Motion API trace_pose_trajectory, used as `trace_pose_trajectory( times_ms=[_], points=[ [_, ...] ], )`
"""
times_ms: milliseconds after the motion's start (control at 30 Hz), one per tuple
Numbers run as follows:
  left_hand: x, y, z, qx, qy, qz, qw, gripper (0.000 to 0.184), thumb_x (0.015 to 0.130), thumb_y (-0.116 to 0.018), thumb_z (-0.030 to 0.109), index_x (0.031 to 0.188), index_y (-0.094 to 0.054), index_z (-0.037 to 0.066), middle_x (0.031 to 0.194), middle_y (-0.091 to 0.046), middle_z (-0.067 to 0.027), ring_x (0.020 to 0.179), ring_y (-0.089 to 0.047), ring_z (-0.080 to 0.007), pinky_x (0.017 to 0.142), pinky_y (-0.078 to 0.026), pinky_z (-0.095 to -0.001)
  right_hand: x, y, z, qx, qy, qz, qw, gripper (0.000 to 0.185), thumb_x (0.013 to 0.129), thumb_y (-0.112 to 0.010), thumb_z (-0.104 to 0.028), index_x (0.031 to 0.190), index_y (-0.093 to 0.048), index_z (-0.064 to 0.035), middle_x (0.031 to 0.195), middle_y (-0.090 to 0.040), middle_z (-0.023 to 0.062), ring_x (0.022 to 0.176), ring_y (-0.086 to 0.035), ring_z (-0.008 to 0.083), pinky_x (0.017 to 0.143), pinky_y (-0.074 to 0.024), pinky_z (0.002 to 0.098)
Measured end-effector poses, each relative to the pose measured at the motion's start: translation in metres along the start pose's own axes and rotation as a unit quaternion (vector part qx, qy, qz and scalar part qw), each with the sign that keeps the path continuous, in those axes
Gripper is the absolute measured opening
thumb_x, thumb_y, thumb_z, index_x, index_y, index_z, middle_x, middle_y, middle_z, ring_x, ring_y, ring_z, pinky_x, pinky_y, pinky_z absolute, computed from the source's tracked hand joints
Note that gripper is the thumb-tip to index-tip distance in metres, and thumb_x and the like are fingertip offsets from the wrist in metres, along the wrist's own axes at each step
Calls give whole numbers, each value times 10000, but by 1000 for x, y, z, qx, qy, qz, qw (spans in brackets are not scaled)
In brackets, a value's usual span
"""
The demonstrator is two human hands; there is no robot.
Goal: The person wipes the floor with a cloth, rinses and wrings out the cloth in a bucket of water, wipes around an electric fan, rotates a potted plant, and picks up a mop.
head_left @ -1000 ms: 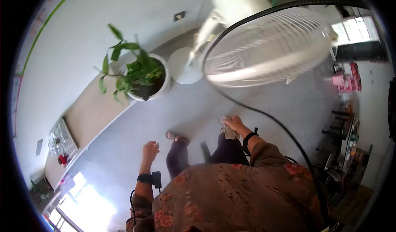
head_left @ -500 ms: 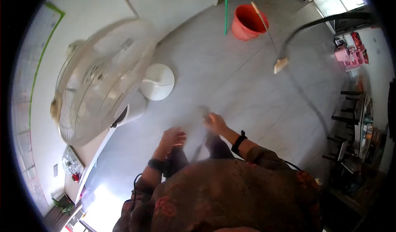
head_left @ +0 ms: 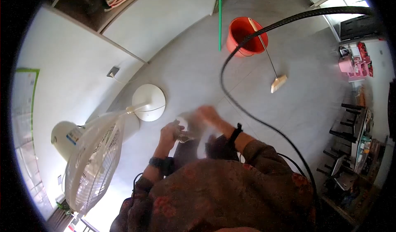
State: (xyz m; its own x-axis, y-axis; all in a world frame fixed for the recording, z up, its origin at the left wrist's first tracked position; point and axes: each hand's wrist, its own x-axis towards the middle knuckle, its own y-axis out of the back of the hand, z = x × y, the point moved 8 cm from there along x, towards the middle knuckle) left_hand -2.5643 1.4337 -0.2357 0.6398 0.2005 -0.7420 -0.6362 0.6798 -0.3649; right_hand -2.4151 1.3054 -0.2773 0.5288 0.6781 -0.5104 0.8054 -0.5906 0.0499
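My left hand (head_left: pixel 169 133) is low in front of my body, its fingers closed at the edge of a blurred, greyish, thin-looking thing (head_left: pixel 192 126). Motion makes that thing's kind impossible to tell. To its upper right is my right hand (head_left: pixel 208 115), smeared by movement, so whether it grips the thing is unclear. Each wrist wears a dark band. Left of my hands stands a white pedestal fan (head_left: pixel 97 157) with a wire cage and a round white base (head_left: pixel 149 102).
A red bucket (head_left: pixel 234 33) stands ahead, with a brush (head_left: pixel 279 83) on a long handle leaning at it. Nearby is a green pole (head_left: pixel 220 21). A black braided cable (head_left: pixel 231 93) curves across the view. Stools (head_left: pixel 345 124) and a cluttered table (head_left: pixel 362 137) are at right.
The view has shifted, and the fan now appears more side-on and lower. My right hand is higher and more blurred. A greyish thing now shows more plainly between my hands.
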Motion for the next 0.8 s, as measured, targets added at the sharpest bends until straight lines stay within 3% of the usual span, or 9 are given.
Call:
trace_pose_trajectory(
  times_ms=[33, 100, 200, 300, 367, 567, 667, 700, 800],
  points=[
    [15, 6, 2, 92, -65, -3, 994, 275, 816, -558, 126, 1056, -555, -7, 895, -634, -135, 762, -620, -215, 669, -515, -307, 33, 48, 37, 21, 137, 75, 988, 88, 816, -559, -153, 832, -583, -70, 806, -562, 45, 714, -555, 205, 561, -448, 384],
    [33, 6, 13, 181, -126, -1, 975, 249, 791, -619, 131, 1014, -592, 23, 905, -642, -129, 780, -626, -223, 691, -512, -324, 53, 140, 42, 426, -52, 136, 893, 199, 822, -566, -210, 811, -546, -12, 676, -566, 82, 520, -551, 199, 428, -435, 309],
    [60, -13, 35, 318, -167, 65, 931, 272, 828, -544, 138, 1053, -542, -13, 833, -638, -125, 693, -613, -177, 578, -510, -278, 72, 272, -11, 307, -54, 310, 898, 220, 836, -555, -232, 844, -544, -12, 689, -568, 100, 521, -562, 188, 430, -470, 307],
    [67, -38, 48, 104, -29, 197, 974, 249, 794, -592, 166, 982, -576, 5, 793, -638, -79, 644, -594, -147, 541, -473, -233, 134, 393, 16, 275, 20, 383, 881, 243, 828, -565, -256, 883, -563, -19, 814, -611, 130, 645, -613, 248, 531, -514, 359],
    [83, -50, 49, 112, -46, 217, 969, 250, 791, -593, 168, 980, -576, 7, 800, -638, -76, 654, -593, -147, 554, -475, -239, 149, 451, -32, -205, 128, 523, 818, 246, 804, -598, -262, 880, -528, -39, 792, -599, 125, 666, -603, 267, 579, -514, 343],
    [103, -89, 59, 71, -36, 295, 952, 232, 808, -546, 80, 1011, -559, -32, 806, -628, -104, 715, -597, -166, 642, -488, -277, 225, 555, 5, -397, -196, 351, 825, 344, 758, -565, -188, 1038, -509, 3, 1072, -572, 206, 970, -564, 335, 843, -457, 442],
    [113, -86, 55, 98, -37, 299, 949, 209, 823, -538, 79, 996, -559, -36, 800, -629, -107, 707, -594, -162, 645, -485, -268, 256, 582, 67, -500, -80, 340, 792, 465, 736, -578, -177, 1148, -451, -1, 1189, -503, 201, 1073, -487, 364, 886, -437, 440],
    [111, -94, 58, 98, -25, 319, 942, 194, 836, -537, 98, 983, -567, -26, 766, -626, -91, 685, -584, -144, 627, -474, -251, 279, 608, 110, -290, -288, 137, 902, 620, 720, -630, -219, 1249, -395, 3, 1260, -439, 212, 1137, -441, 360, 921, -409, 444],
    [121, -95, 59, 95, -40, 358, 928, 214, 862, -568, 179, 948, -592, -16, 735, -625, -79, 675, -568, -110, 610, -466, -245, 281, 586, 88, -518, -32, 207, 829, 699, 715, -673, -292, 1303, -385, -49, 1249, -484, 200, 1131, -477, 350, 949, -387, 438]
  ],
)
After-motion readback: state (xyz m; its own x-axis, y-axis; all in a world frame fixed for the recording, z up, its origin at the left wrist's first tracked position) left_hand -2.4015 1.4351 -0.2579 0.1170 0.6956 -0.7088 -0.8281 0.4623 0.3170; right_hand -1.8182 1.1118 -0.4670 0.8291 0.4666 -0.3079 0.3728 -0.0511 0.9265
